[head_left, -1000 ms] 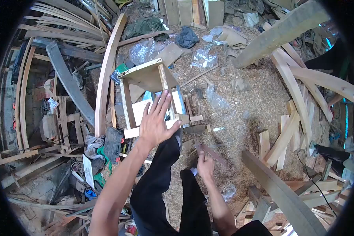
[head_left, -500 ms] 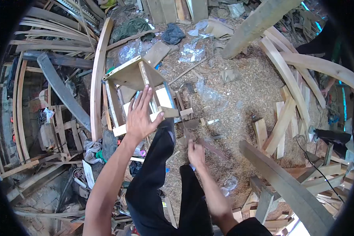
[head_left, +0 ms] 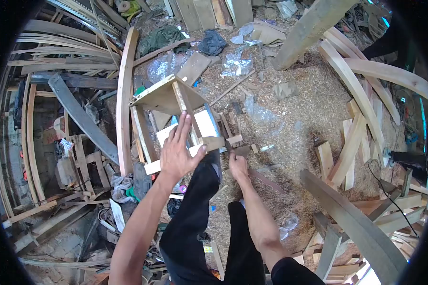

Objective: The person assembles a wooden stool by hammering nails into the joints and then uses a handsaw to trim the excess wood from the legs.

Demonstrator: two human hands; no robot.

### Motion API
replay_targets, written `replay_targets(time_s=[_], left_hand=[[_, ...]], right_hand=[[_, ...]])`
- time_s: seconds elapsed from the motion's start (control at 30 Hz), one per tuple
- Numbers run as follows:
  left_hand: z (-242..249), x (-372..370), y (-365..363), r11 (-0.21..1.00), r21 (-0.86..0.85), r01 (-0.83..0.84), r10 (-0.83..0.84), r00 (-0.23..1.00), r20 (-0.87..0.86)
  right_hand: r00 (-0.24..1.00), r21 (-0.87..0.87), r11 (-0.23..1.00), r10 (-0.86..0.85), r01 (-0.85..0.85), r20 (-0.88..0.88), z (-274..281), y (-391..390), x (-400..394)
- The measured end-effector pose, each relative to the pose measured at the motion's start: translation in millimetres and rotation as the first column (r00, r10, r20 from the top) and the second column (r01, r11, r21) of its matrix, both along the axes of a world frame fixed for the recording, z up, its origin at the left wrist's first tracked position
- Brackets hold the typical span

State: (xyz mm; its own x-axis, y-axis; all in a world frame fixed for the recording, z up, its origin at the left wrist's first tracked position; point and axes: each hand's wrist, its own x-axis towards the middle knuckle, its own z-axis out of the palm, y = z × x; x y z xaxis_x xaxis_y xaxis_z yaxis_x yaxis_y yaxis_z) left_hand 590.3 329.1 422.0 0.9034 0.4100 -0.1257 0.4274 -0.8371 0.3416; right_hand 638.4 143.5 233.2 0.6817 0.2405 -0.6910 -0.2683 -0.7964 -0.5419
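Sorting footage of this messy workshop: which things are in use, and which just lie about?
In use: left hand flat on wooden stool frame; right hand by small wood block.
Lying about: curved planks, plastic wrap, dark cloth.

raw matt wood stool (head_left: 176, 102); sawdust floor (head_left: 290, 114) looks rough.

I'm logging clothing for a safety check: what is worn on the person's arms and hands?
Nothing shows on either arm: the left hand and right hand are gloveless, and both forearms are uncovered. A dark sleeve edge appears only near the right upper arm. No watch or rings can be made out.
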Motion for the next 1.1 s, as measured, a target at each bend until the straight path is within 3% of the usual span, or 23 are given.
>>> replay_targets(time_s=[0.2, 0.23, 0.27, 0.33, 0.4, 0.47, 0.57, 0.73, 0.87, 1.0, 1.1], left_hand=[[-4.8, 2.1, 5.3, 0.997, 0.065, 0.037, -0.039, 0.999, 0.029], [-4.2, 2.0, 5.3, 0.997, 0.067, 0.041, -0.043, 0.998, 0.041], [-4.7, 1.6, 6.2, 0.998, 0.057, 0.038, -0.041, 0.998, 0.049], [-5.8, 1.8, 7.7, 0.998, 0.047, 0.040, -0.043, 0.997, 0.059], [-2.0, 1.9, 2.4, 1.000, 0.006, 0.029, -0.030, 0.999, 0.040], [-1.9, 3.0, 5.3, 1.000, -0.012, 0.020, -0.020, 0.998, 0.061], [0.3, 3.1, 0.1, 1.000, -0.009, 0.023, -0.022, 0.999, 0.034], [-0.9, 3.0, 8.6, 0.999, 0.002, 0.041, -0.041, 0.999, 0.027], [2.7, 4.6, 5.4, 0.999, -0.050, 0.021, -0.022, 0.999, -0.024], [0.2, 3.2, 6.9, 0.999, -0.015, 0.046, -0.046, 0.999, -0.024], [-2.1, 3.3, 6.6, 0.999, -0.003, 0.044, -0.044, 0.999, 0.007]], right_hand=[[0.996, 0.014, 1.000, -0.016, 0.014, 0.090, 87.3, -61.1, -46.9], [1.000, -0.017, 1.000, -0.008, 0.008, 0.009, 91.4, -66.0, -44.7], [0.997, -0.042, 0.999, 0.002, -0.005, -0.072, 90.4, -66.3, -39.7], [0.994, 0.025, 0.999, 0.040, -0.043, 0.100, 63.4, -52.1, -32.8], [0.997, -0.012, 0.999, 0.049, -0.048, 0.061, 25.8, -13.4, -12.6], [0.998, -0.015, 0.998, -0.057, 0.057, -0.004, 15.9, 18.7, 9.4], [0.997, 0.004, 0.999, -0.046, 0.047, -0.066, -13.3, -3.0, 4.0], [0.991, 0.081, 0.991, -0.101, 0.108, -0.086, 8.7, -0.3, -2.4], [0.998, 0.062, 0.997, -0.038, 0.041, -0.059, 31.4, -23.3, -10.8], [1.000, -0.059, 0.998, -0.017, 0.016, -0.010, 93.5, -50.8, -50.8], [0.998, -0.058, 0.998, 0.015, -0.012, 0.054, 84.1, -48.9, -52.8]])
